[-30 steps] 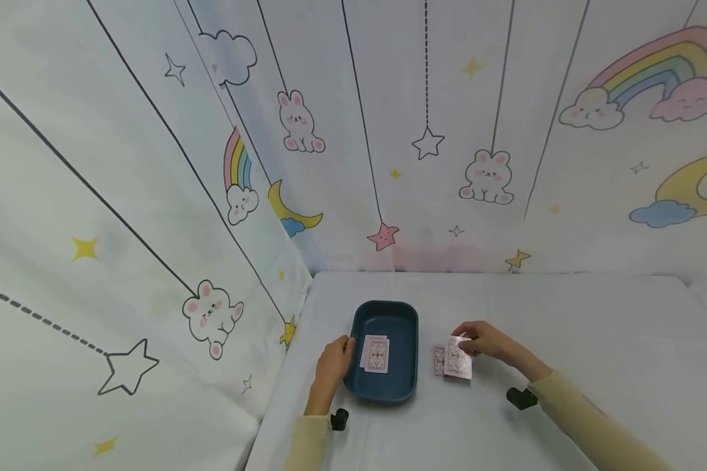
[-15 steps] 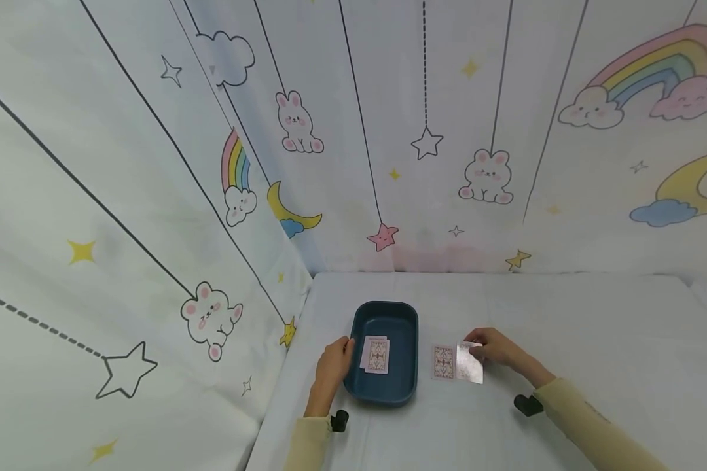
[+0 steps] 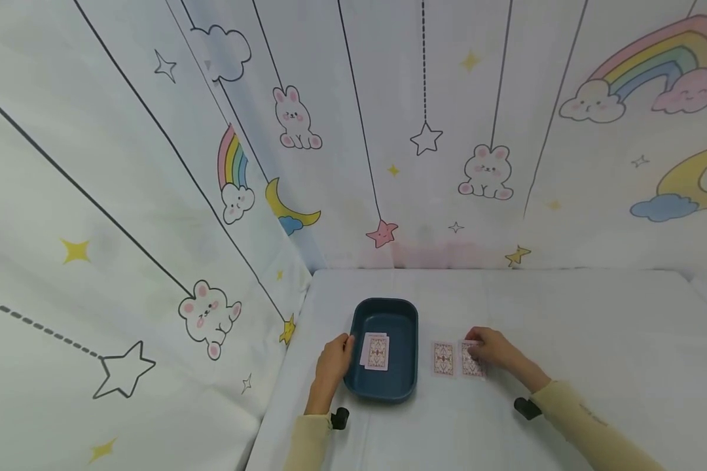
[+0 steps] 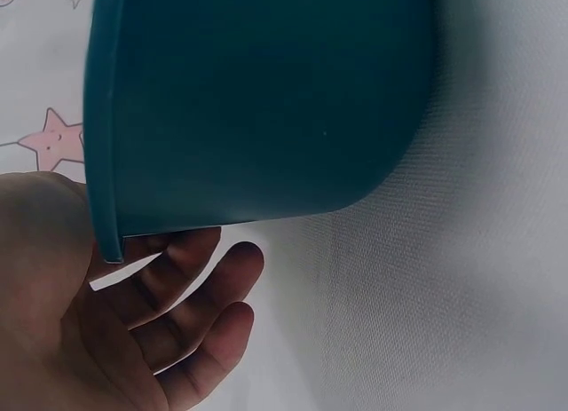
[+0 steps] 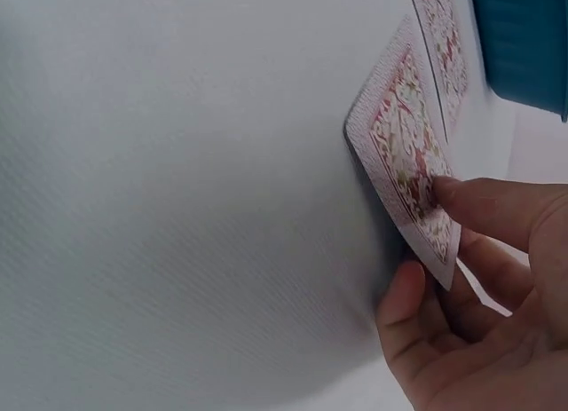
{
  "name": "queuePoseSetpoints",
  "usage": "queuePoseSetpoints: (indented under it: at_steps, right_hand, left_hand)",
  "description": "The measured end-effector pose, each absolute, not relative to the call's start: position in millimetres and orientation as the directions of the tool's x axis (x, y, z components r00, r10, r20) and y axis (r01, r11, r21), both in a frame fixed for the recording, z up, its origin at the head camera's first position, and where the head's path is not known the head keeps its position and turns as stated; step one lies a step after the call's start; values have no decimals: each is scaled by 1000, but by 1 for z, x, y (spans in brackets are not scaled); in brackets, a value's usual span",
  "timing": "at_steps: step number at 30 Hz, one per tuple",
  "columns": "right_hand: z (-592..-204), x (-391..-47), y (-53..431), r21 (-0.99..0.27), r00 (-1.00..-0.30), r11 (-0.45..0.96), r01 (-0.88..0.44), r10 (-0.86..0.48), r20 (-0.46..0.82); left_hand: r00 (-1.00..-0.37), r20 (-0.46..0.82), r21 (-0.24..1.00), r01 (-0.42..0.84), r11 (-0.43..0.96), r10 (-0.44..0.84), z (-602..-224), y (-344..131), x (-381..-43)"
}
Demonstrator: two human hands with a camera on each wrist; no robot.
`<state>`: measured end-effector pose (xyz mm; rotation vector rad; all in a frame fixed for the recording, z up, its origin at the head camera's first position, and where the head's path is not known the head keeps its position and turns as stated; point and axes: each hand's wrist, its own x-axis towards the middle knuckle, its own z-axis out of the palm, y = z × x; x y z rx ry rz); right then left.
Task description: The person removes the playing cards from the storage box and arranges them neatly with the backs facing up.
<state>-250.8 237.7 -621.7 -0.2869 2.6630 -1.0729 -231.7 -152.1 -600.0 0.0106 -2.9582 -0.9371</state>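
In the head view, my left hand point(image 3: 333, 358) grips the left rim of a dark teal plastic tray point(image 3: 409, 373); from the left wrist its fingers curl near the tray wall point(image 4: 266, 109), and the thumb is hidden behind the rim. Inside the tray lie overlapping playing cards point(image 3: 378, 353), patterned backs up. To the right of the tray, my right hand point(image 3: 496, 348) pinches another playing card point(image 5: 404, 131) near one end, thumb on its patterned back and fingers at its edge and underneath. A second playing card point(image 3: 444, 359) lies face down between that card and the tray.
A white cloth covers the table point(image 3: 595, 340). Behind and to the left hang white curtains point(image 3: 353, 183) printed with bears, rainbows and stars. Each wrist carries a small black camera point(image 3: 527, 408).
My right hand has drawn its card rightward off the other card, uncovering it, and lowered it to lie beside it. The left hand stays at the tray rim.
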Motion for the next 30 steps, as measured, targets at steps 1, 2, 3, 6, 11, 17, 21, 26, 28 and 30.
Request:
queuePoseSetpoints:
  at_steps: [1, 2, 3, 6, 11, 17, 21, 26, 28, 30]
  right_hand:
    - [-622, -250, 236, -693, -950, 715, -95, -273, -151]
    - [-622, -250, 235, -686, -953, 721, -104, -269, -138]
    - [-623, -249, 234, -673, -956, 731, -115, -264, -124]
    - [-625, -246, 230, -624, -967, 769, -139, -241, -82]
    - [-626, -240, 227, -549, -978, 822, -154, -205, -33]
    - [-626, -236, 226, -510, -982, 845, -161, -189, -2]
    - [-626, -235, 226, -504, -981, 846, -173, -191, 16]
    - [-627, -235, 227, -507, -978, 839, -196, -206, 37]
    - [-627, -235, 228, -504, -977, 840, -202, -211, 40]
    - [-627, -236, 228, -508, -976, 837, -205, -213, 45]
  left_hand:
    - [-999, 34, 576, 4, 817, -19, -600, -152, -232]
    - [-999, 34, 577, 4, 817, -19, -600, -152, -232]
    - [-999, 30, 576, 0, 818, -21, -600, -152, -232]
    - [-999, 28, 576, 0, 818, -21, -601, -152, -232]
    - [-999, 32, 586, 5, 810, -17, -601, -152, -231]
    - [-999, 32, 589, 11, 808, -9, -599, -152, -230]
    - [-999, 43, 589, 20, 808, -7, -600, -153, -230]
    - [-999, 36, 595, 13, 804, -10, -599, -153, -230]
    - [-999, 29, 596, 7, 803, -13, -599, -153, -230]
    - [-1000, 27, 595, 7, 803, -12, -599, -153, -231]
